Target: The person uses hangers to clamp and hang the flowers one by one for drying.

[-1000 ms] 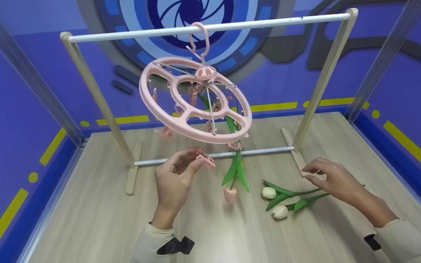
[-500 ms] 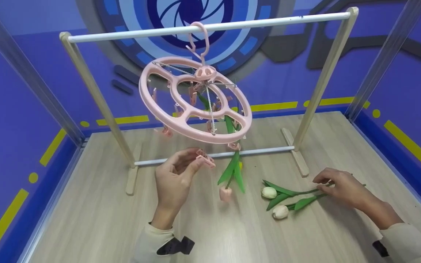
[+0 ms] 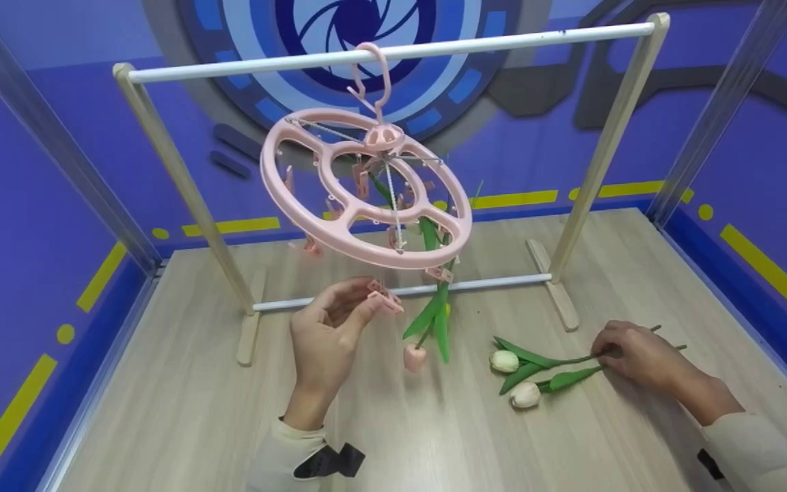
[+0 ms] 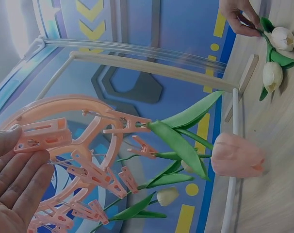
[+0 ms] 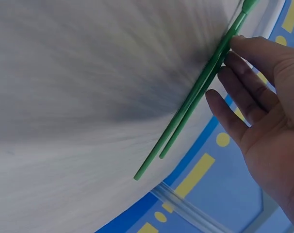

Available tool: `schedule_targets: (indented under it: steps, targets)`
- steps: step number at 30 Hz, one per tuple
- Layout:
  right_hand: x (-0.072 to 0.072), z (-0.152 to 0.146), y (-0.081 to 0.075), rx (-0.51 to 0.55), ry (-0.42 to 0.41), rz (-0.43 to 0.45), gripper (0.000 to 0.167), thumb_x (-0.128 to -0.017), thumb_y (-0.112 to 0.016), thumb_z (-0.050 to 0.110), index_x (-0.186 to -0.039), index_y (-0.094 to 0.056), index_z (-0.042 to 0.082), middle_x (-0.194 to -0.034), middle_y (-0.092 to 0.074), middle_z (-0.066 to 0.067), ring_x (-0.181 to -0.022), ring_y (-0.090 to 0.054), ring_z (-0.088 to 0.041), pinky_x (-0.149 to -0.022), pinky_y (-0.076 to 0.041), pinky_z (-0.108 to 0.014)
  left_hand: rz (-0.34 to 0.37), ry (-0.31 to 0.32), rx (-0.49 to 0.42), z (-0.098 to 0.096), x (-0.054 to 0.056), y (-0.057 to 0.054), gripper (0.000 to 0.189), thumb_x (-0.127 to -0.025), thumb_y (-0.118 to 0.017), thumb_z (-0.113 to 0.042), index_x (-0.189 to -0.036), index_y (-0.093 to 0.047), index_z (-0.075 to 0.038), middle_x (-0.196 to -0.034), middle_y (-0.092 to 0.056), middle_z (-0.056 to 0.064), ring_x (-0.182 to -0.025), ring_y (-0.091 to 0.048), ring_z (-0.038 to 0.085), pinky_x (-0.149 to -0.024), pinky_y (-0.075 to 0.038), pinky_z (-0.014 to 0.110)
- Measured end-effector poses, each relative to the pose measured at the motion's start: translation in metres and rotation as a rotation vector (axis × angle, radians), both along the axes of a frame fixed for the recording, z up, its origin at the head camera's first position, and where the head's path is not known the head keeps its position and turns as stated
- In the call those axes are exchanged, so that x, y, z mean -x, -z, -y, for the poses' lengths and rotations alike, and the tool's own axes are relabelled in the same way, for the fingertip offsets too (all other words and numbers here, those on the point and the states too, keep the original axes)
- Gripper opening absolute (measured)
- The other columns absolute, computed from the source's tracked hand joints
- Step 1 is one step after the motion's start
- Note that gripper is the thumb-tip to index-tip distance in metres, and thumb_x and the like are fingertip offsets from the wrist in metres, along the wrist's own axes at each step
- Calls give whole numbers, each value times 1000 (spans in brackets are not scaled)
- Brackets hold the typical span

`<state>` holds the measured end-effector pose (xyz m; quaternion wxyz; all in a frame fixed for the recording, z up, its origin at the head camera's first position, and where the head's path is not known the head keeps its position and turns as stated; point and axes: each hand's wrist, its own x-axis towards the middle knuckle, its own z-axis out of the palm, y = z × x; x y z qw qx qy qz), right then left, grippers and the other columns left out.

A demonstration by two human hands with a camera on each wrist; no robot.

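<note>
My left hand (image 3: 328, 335) pinches a pink clothespin (image 4: 45, 135) between thumb and fingers, just below the front rim of a round pink clip hanger (image 3: 366, 249). At the right, my right hand (image 3: 646, 355) has its fingertips curled at the green stems (image 5: 200, 85) of two white tulips lying on the table. Their blooms, a rear one (image 3: 504, 361) and a front one (image 3: 525, 395), point left. Beside the left hand, a pink tulip (image 3: 415, 357) hangs head down from a clip of the hanger. More tulips hang behind it, partly hidden by the hanger.
The hanger hooks over the white top bar (image 3: 503, 44) of a wooden stand, whose lower bar (image 3: 496, 282) runs low behind the left hand. Its right foot (image 3: 561, 306) stands near the right hand. Blue printed walls (image 3: 59, 225) enclose the wooden table (image 3: 195, 410).
My right hand has moved down and right onto the white tulips' stems, its fingers closing in. The hanging pink tulip has swung left. My left hand stays put with the clothespin.
</note>
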<state>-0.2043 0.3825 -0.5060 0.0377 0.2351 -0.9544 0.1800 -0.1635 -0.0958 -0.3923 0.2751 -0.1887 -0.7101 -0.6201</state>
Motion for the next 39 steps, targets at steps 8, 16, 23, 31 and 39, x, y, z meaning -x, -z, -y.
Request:
schedule_targets:
  steps: [8,16,23,31,39]
  targets:
    - [4,-1,0,-17,-23,-1,26,-82,-81,-7,-89,-75,18,-91,-61,10,-87,-63,-14,-73,-58,-40,7,3,-12,-1,0,-1,24,-93,-83,-5,-116,-77,0,-110,-79,3,-100,-76,22,-88,-63,36]
    - [6,-1,-1,16,-32,34,26,-81,-78,-6,-89,-71,17,-92,-60,11,-87,-61,-12,-73,-57,-37,5,-1,0,-1,0,-1,25,-93,-82,-4,-117,-76,1,-110,-79,4,-99,-76,22,-88,-63,35]
    - [3,10,-19,91,16,40,27,-83,-76,-5,-91,-66,19,-94,-61,11,-90,-63,-14,-78,-58,-43,23,-5,1,-1,1,0,24,-94,-82,-6,-117,-76,1,-110,-79,5,-100,-76,22,-88,-63,34]
    - [-4,34,-45,149,-25,-22,27,-85,-77,-8,-97,-70,15,-96,-65,11,-89,-65,-11,-78,-61,-39,13,-6,2,-1,1,0,25,-94,-82,-5,-117,-76,1,-110,-79,4,-100,-76,22,-88,-63,33]
    - [-9,57,-63,180,-194,-198,37,-80,-85,-13,-100,-73,16,-96,-67,10,-86,-67,-7,-76,-59,-19,12,-9,1,-2,1,-1,24,-94,-81,-4,-117,-76,1,-109,-79,5,-99,-76,22,-89,-63,34]
